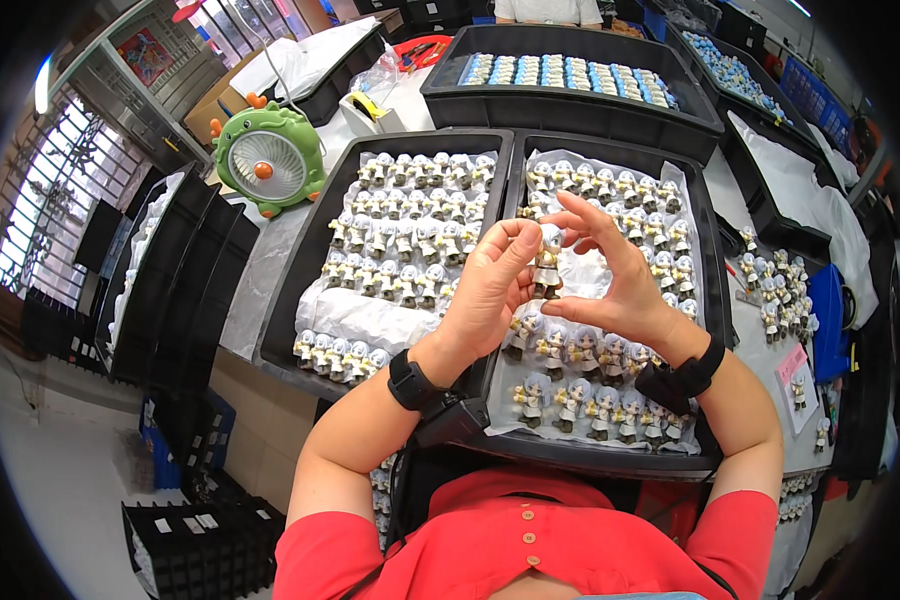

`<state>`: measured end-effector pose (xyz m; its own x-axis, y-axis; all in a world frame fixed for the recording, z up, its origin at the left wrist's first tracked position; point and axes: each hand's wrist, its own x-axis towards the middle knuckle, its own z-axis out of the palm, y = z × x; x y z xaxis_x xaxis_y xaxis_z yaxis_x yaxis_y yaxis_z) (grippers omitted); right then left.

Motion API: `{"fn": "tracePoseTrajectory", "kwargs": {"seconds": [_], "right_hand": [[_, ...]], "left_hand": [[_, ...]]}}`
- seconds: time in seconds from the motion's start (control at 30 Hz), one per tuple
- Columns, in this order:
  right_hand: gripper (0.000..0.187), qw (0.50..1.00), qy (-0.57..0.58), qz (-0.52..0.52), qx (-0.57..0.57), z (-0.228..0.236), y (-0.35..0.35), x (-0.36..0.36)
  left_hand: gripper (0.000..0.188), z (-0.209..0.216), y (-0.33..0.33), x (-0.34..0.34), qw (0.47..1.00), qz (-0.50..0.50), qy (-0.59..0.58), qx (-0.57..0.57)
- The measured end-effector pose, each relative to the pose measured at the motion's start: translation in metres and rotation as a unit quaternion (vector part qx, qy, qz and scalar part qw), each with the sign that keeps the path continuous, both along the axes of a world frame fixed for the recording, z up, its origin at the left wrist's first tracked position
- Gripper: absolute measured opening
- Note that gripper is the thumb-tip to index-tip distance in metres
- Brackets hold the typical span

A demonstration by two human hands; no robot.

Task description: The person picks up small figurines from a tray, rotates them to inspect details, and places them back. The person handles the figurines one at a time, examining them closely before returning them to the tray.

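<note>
A small figurine with pale hair, a white and yellow outfit and dark legs stands upright between my hands. Thumb and fingers of my left hand pinch it from the left. My right hand curves around its other side with fingers and thumb spread; the thumb tip is close to its feet, and whether it touches cannot be made out. Below lie two black trays, a left tray and a right tray, both lined with white sheeting and holding rows of similar figurines. My hands hide part of the right tray's rows.
A green animal-shaped fan stands at the left. Behind the trays is a larger black bin of blue and white pieces. More figurines cluster on the right beside a blue container. Black bins line the left side.
</note>
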<state>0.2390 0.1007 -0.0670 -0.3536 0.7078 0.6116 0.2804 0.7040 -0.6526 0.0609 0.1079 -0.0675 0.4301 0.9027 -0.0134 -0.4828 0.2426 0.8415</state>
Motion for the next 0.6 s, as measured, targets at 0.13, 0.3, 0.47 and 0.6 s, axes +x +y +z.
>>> {"fn": "tracePoseTrajectory", "kwargs": {"seconds": [0.13,0.3,0.47,0.6], "right_hand": [[0.096,1.0,-0.002,-0.001,0.002,0.0007,-0.0003,-0.0003],[0.095,1.0,-0.005,-0.004,0.006,-0.0002,0.0003,0.0004],[0.093,1.0,-0.007,0.001,0.003,-0.0006,0.0003,0.0002],[0.093,1.0,-0.008,0.004,0.003,-0.0016,0.0006,0.0]], "left_hand": [[0.03,-0.0016,0.0015,-0.0007,1.0,-0.003,-0.001,0.005],[0.03,-0.0013,0.001,0.0,1.0,-0.005,-0.008,0.005],[0.04,-0.0034,0.0014,-0.0017,1.0,-0.011,0.011,0.015],[0.041,-0.0036,0.0015,-0.0016,1.0,-0.01,0.01,0.02]]}}
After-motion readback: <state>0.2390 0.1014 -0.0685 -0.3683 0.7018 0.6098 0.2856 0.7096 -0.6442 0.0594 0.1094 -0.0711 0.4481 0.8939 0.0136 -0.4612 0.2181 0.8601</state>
